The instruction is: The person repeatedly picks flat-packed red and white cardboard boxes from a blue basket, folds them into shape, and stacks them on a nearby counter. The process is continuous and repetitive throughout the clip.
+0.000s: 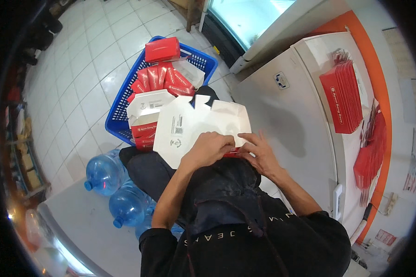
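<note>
A partly folded cardboard food box (201, 122) lies across my lap, its white inside facing up and a strip of red outer side showing at the near edge. My left hand (209, 148) is closed on that near edge, fingers curled over the board. Close beside it, my right hand (258, 151) pinches the near right corner, with thumb and fingers on the red flap. The box's left flap spreads out unfolded, and slots cut its far edge. My palms hide part of the corner between them.
Ahead, a blue plastic basket (118, 111) holds several red and white boxes (164, 76). On the white fridge (286, 106) to the right stand stacks of flat red cartons (341, 97). Large blue water bottles (104, 173) lie at my left, on the tiled floor (78, 69) side.
</note>
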`<action>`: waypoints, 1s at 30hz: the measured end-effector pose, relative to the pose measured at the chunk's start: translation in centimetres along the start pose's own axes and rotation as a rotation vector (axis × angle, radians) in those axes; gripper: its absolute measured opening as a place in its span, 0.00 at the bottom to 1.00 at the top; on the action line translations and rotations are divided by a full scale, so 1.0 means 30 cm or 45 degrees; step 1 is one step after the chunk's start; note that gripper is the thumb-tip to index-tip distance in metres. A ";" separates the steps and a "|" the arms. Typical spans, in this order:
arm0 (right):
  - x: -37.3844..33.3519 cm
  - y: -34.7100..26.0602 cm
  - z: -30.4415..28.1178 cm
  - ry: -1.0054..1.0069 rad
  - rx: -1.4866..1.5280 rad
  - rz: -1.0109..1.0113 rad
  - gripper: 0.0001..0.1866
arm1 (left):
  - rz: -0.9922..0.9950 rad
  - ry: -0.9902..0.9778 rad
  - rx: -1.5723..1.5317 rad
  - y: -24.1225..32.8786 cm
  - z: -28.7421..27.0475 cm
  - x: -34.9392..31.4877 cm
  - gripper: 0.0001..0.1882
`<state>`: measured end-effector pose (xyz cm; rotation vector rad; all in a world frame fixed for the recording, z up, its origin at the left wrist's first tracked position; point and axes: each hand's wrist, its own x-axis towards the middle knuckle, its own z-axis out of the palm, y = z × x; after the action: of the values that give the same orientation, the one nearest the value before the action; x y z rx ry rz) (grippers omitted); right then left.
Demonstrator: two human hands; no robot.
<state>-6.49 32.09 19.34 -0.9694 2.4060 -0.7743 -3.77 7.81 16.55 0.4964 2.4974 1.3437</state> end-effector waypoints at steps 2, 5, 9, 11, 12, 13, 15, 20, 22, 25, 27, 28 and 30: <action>-0.009 0.011 0.005 -0.052 0.126 -0.022 0.15 | -0.024 -0.017 -0.033 0.010 0.015 -0.025 0.10; 0.015 -0.018 -0.060 -0.084 0.422 -0.053 0.26 | -0.097 -0.052 -0.078 0.037 0.006 -0.085 0.10; 0.093 -0.022 -0.225 -0.232 -0.101 -0.260 0.24 | -0.069 -0.163 0.074 0.029 0.012 -0.143 0.09; 0.096 0.039 -0.197 -0.524 -0.487 -0.403 0.18 | -0.047 -0.193 0.090 0.028 0.008 -0.169 0.08; 0.099 0.067 -0.187 -0.671 -0.686 -0.468 0.15 | -0.065 -0.188 0.180 0.022 0.008 -0.180 0.08; 0.101 0.072 -0.186 -0.596 -0.685 -0.549 0.13 | -0.083 -0.177 0.270 0.013 0.009 -0.189 0.08; 0.103 0.069 -0.183 -0.444 -0.687 -0.697 0.10 | -0.139 -0.118 0.452 0.019 -0.001 -0.182 0.09; 0.119 -0.120 -0.398 -0.140 -0.887 -0.701 0.12 | 0.043 0.526 0.650 0.176 -0.164 -0.165 0.08; 0.098 -0.194 -0.498 0.034 -0.962 -0.703 0.12 | 0.119 0.721 0.781 0.260 -0.244 -0.127 0.09; 0.042 -0.273 -0.635 0.402 -1.023 -0.630 0.12 | 0.310 0.998 0.893 0.351 -0.331 -0.031 0.20; -0.015 -0.297 -0.708 0.668 -1.159 -0.460 0.11 | 0.473 1.204 0.843 0.429 -0.364 0.098 0.29; -0.040 -0.296 -0.740 0.795 -1.222 -0.376 0.11 | 0.571 1.314 0.766 0.464 -0.376 0.166 0.33; -0.078 -0.282 -0.812 1.000 -1.299 -0.262 0.10 | 0.796 1.341 0.657 0.503 -0.402 0.247 0.36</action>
<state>-14.69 36.84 43.44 -1.4721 3.5348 0.1690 -12.51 9.57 35.23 0.9074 3.8439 1.3414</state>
